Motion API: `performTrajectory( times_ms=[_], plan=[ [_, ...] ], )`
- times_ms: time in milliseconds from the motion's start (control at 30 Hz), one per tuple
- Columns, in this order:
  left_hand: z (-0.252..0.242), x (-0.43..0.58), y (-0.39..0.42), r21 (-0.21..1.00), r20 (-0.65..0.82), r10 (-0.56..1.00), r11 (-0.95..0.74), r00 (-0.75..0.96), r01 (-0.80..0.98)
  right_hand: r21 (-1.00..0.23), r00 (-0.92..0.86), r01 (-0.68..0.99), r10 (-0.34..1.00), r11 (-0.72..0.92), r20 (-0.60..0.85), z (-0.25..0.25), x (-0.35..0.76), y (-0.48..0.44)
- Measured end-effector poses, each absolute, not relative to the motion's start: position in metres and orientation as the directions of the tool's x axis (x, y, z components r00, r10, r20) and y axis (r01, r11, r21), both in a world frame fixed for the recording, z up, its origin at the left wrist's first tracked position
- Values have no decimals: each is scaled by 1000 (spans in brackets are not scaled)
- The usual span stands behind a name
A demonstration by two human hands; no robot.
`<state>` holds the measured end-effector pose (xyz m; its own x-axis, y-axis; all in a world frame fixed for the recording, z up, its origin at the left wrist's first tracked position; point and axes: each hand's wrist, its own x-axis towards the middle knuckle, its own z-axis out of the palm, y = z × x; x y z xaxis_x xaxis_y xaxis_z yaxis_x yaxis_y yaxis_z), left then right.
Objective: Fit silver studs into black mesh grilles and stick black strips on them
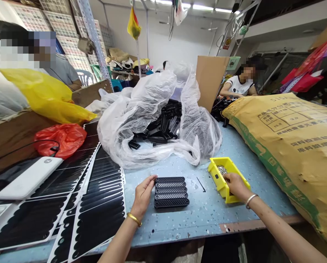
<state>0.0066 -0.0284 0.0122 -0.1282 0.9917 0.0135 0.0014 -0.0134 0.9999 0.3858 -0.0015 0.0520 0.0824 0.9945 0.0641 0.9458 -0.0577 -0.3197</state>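
Note:
My left hand [143, 195] rests at the left end of a stack of black perforated plastic strips [171, 192], its fingertips at or very near the top strip, and it seems to hold nothing. My right hand [236, 186] reaches over the near side of a small yellow plastic bin [220, 188]. Its fingers are hidden at the bin's rim. Small silvery metal pieces [222, 170] fill the bin's far end. A thin black pin [201, 184] lies on the blue speckled tabletop [207, 219] between the stack and the bin.
A clear plastic bag [141, 109] holds a heap of black plastic parts [163, 126] behind my hands. A large yellow woven sack [289, 153] lies right. Black patterned sheets [97, 190] and a white power bank [29, 179] lie left. Two seated people work beyond.

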Motion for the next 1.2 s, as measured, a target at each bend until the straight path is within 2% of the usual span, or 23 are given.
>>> performTrajectory(
  times_ms=[200,367,467,567,633,700,767,833,1033,1200],
  plan=[
    [16,2,-28,1000,-23,997,21,-76,-19,-391,185,909,981,-145,66,60,388,1],
    [15,2,-27,999,-30,994,26,-101,-39,-525,250,834,965,-171,83,94,393,2],
    [14,3,-27,1000,-22,994,20,-106,-20,-752,183,657,979,-54,90,115,367,-2],
    [14,3,-28,1000,-3,994,6,-111,29,-841,-50,537,998,61,40,115,309,-8],
    [14,3,-30,996,21,996,-14,-91,84,-808,-219,575,976,132,3,102,263,-11],
    [14,4,-32,988,58,997,-50,-46,145,-670,-300,689,950,276,82,86,223,-12],
    [14,5,-34,972,100,995,-99,5,211,-499,-378,784,922,369,88,72,196,-11],
    [14,6,-35,946,142,989,-148,40,290,-433,-417,808,907,401,62,65,183,-9],
    [11,9,-38,852,234,967,-252,97,459,-376,-435,838,900,396,-20,70,186,-5],
    [15,6,-38,788,283,956,-279,79,548,-445,-400,810,915,382,57,66,199,-3]
  ],
)
